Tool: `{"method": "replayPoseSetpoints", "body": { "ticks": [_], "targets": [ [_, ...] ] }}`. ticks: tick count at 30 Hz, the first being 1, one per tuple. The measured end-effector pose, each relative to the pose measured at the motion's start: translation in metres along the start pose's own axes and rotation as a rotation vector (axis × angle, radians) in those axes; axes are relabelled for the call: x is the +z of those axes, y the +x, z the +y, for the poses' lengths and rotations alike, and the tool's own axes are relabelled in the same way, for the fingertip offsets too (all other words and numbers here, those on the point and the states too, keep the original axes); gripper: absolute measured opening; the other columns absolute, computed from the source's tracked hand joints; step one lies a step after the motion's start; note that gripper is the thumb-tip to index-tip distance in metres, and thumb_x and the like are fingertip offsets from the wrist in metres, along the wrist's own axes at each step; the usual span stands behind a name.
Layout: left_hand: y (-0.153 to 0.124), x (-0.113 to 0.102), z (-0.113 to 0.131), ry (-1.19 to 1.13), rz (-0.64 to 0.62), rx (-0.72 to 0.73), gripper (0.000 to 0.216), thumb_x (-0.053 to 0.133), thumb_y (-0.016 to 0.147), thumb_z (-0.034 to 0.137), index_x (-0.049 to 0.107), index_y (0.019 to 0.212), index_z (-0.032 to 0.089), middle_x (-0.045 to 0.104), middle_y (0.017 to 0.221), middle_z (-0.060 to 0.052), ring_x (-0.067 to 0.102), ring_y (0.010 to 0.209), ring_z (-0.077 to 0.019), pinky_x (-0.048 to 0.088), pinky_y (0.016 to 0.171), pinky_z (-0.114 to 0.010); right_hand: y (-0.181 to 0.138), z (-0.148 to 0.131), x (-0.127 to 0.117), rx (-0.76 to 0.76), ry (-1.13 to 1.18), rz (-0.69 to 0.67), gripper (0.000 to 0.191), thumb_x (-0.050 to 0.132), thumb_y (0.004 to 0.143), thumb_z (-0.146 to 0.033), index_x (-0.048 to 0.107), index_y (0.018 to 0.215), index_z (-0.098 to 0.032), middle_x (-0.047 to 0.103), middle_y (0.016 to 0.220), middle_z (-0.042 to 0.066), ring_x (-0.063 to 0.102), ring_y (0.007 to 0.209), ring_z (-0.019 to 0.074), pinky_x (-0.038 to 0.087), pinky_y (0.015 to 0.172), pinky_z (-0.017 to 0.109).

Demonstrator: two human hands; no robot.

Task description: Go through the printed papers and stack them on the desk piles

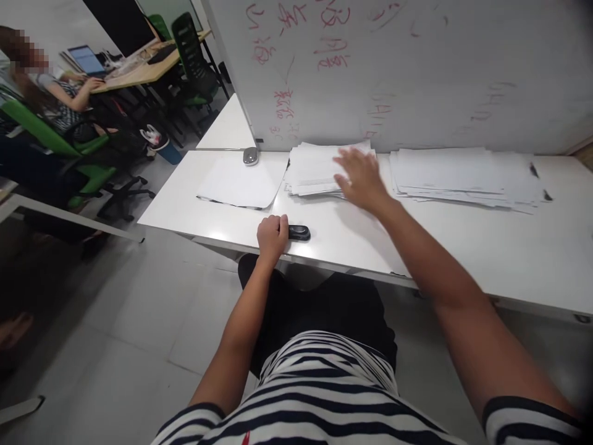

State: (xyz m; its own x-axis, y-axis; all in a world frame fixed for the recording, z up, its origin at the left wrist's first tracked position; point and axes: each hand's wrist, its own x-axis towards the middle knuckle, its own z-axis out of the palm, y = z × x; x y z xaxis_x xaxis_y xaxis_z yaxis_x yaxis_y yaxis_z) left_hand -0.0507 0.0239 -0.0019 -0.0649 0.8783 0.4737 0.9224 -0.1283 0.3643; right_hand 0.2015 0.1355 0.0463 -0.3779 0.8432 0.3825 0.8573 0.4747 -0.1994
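My left hand [272, 236] rests near the front edge of the white table [352, 238], fingers curled round one end of a small black stapler [299, 232]. My right hand [360, 178] reaches forward with fingers stretched out, lying on the near right corner of a stack of white paper [315, 168]. A single sheet [241, 182] lies left of that stack, and a wider pile of paper [463, 176] lies to its right.
A whiteboard [417, 68] with red writing stands along the table's far edge. A small grey round object [251, 156] sits at the back left. A person [55, 93] sits on a green chair at another desk, far left.
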Motion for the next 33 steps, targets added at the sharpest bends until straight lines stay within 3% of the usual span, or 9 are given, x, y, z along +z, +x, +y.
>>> {"method": "replayPoseSetpoints", "body": {
  "ticks": [2,5,11,15,19,22,29,33],
  "targets": [
    [0.000,-0.001,0.000,0.001,0.002,-0.003,0.040,0.033,0.099,0.036,0.033,0.061,0.023,0.048,0.065,-0.004,0.045,0.069,-0.0194,0.030,0.067,-0.035,0.005,-0.007,0.010,0.019,0.016,-0.088,0.050,0.040,0.098,-0.042,0.041,0.143,-0.019,0.037,0.153,0.013,0.034,0.140,0.0331,0.025,0.111,0.059],
    [-0.001,-0.001,0.000,-0.002,0.000,0.004,0.040,0.033,0.099,0.036,0.034,0.061,0.023,0.049,0.065,-0.004,0.046,0.069,-0.0196,0.030,0.066,-0.035,0.005,-0.012,0.029,0.033,0.030,-0.174,0.051,0.038,0.098,-0.045,0.046,0.140,-0.018,0.042,0.151,0.012,0.036,0.139,0.0322,0.027,0.109,0.055],
    [-0.001,-0.001,-0.001,-0.013,-0.018,0.000,0.040,0.033,0.099,0.035,0.037,0.061,0.024,0.051,0.065,-0.004,0.045,0.069,-0.0199,0.031,0.066,-0.036,-0.004,-0.008,0.049,-0.040,-0.020,-0.032,0.045,0.035,0.100,-0.042,0.055,0.131,-0.017,0.055,0.140,0.015,0.047,0.131,0.0285,0.033,0.097,0.046],
    [-0.001,-0.001,-0.001,-0.026,-0.029,-0.010,0.040,0.032,0.099,0.036,0.039,0.061,0.024,0.052,0.066,-0.005,0.046,0.070,-0.0202,0.032,0.067,-0.036,-0.008,-0.009,0.053,0.019,0.002,0.036,0.049,0.026,0.102,-0.043,0.060,0.124,-0.016,0.066,0.125,0.013,0.056,0.121,0.0259,0.030,0.099,0.043],
    [-0.002,-0.002,0.000,-0.040,-0.027,-0.013,0.040,0.031,0.099,0.036,0.040,0.062,0.024,0.052,0.066,-0.005,0.045,0.070,-0.0202,0.032,0.067,-0.036,-0.011,-0.012,0.050,0.101,0.002,0.063,0.055,0.022,0.102,-0.043,0.056,0.133,-0.013,0.073,0.103,0.013,0.065,0.096,0.0242,0.032,0.100,0.041],
    [-0.002,-0.002,0.000,-0.040,-0.031,-0.013,0.041,0.032,0.099,0.035,0.041,0.062,0.023,0.052,0.066,-0.005,0.046,0.070,-0.0201,0.033,0.068,-0.036,-0.012,-0.012,0.047,0.154,-0.006,0.088,0.057,0.024,0.101,-0.044,0.053,0.137,-0.011,0.073,0.089,0.013,0.064,0.083,0.0242,0.035,0.098,0.041],
    [-0.002,-0.001,-0.001,-0.032,-0.021,-0.017,0.040,0.033,0.099,0.035,0.039,0.061,0.023,0.051,0.066,-0.004,0.046,0.070,-0.0199,0.032,0.068,-0.036,-0.014,-0.009,0.048,0.213,0.022,0.178,0.057,0.023,0.100,-0.043,0.058,0.132,-0.012,0.068,0.074,0.010,0.060,0.075,0.0233,0.040,0.095,0.041],
    [-0.003,0.001,0.000,-0.022,-0.003,-0.043,0.041,0.034,0.099,0.036,0.040,0.061,0.023,0.051,0.065,-0.004,0.046,0.070,-0.0198,0.031,0.067,-0.035,-0.016,-0.005,0.047,0.261,0.034,0.209,0.054,0.022,0.100,-0.040,0.058,0.132,-0.014,0.069,0.080,0.011,0.062,0.079,0.0239,0.040,0.097,0.042]
  ]
}}
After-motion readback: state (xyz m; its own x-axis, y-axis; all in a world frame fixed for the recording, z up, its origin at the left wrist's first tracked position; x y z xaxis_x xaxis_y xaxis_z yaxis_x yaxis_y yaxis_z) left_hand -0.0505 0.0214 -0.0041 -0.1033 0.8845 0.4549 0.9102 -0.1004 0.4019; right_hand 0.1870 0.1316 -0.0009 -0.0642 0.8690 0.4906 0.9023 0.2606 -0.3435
